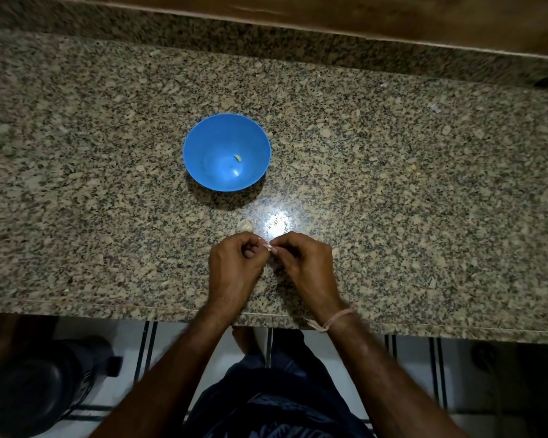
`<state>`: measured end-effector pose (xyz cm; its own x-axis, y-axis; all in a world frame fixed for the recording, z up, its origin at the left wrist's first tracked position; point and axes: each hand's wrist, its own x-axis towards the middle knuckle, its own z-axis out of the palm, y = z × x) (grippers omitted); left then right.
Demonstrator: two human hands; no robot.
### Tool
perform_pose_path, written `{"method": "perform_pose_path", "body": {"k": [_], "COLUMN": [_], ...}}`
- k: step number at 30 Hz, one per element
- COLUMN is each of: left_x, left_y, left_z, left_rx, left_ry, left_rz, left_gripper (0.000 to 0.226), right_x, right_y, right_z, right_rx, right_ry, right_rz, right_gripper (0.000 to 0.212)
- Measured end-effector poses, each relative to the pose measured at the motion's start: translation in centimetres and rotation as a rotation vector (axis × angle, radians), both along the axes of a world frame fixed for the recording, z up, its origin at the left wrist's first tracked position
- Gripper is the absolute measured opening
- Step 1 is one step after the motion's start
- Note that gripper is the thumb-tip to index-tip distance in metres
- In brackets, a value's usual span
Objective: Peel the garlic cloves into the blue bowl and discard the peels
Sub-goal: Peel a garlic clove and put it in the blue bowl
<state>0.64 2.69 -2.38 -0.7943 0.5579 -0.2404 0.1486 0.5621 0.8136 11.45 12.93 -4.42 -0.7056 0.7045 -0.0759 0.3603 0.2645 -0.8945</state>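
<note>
Seen from above, a speckled granite surface (424,184) fills the view; at far left, below its near edge, a dark rounded vessel (35,393) sits on the tiled floor (408,374). Left of centre on the surface stands the blue bowl (192,153), with one pale peeled clove (238,158) lying inside it. Nearer the person, well apart from the bowl, a papery garlic piece (246,226) rests just beyond the hands. The left hand (234,263) has its fingers (250,243) curled in, pinching a small garlic clove (269,247); the right hand (304,260) meets it, its fingers (287,243) also curled and pinching the same clove from the other side; a thin thread (332,320) circles the right wrist.

The work looks barely started, with one clove done. The held clove is tiny and close to the surface's near edge; a hard tug on the skin could flick it to the floor. Loose peel may also scatter and vanish against the busy granite pattern, so some could be missed when discarding.
</note>
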Motion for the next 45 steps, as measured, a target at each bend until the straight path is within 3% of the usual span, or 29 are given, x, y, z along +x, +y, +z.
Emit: {"method": "perform_pose_path", "body": {"k": [3, 5, 18, 21, 32, 38, 45], "left_x": [0.1, 0.2, 1.2, 1.4, 0.5, 0.6, 0.4], "left_y": [0.0, 0.0, 0.3, 0.0, 0.2, 0.4, 0.1], "left_z": [-0.3, -0.4, -0.4, -0.9, -1.4, -0.6, -0.1], "left_rx": [-0.013, -0.014, -0.014, -0.036, 0.006, 0.072, 0.099], "left_ry": [0.001, -0.01, -0.094, -0.091, -0.026, -0.07, -0.117], "left_rz": [0.016, 0.033, 0.027, 0.013, 0.062, 0.025, -0.006], "left_gripper": [0.008, 0.007, 0.005, 0.004, 0.01, 0.006, 0.006], "right_x": [0.0, 0.0, -1.2, -1.3, -0.2, 0.0, -0.1], "right_y": [-0.1, -0.2, -0.8, -0.1, 0.3, 0.7, 0.7], "right_z": [-0.3, -0.2, -0.6, -0.9, -0.7, 0.0, 0.6], "right_rx": [0.084, 0.025, -0.996, -1.082, -0.756, -0.349, -0.265], "right_ry": [0.002, 0.024, 0.155, 0.193, 0.136, 0.024, 0.042], "right_rz": [0.001, -0.022, -0.418, -0.457, -0.323, -0.15, -0.134], "right_gripper": [0.006, 0.007, 0.008, 0.012, 0.011, 0.005, 0.011]}}
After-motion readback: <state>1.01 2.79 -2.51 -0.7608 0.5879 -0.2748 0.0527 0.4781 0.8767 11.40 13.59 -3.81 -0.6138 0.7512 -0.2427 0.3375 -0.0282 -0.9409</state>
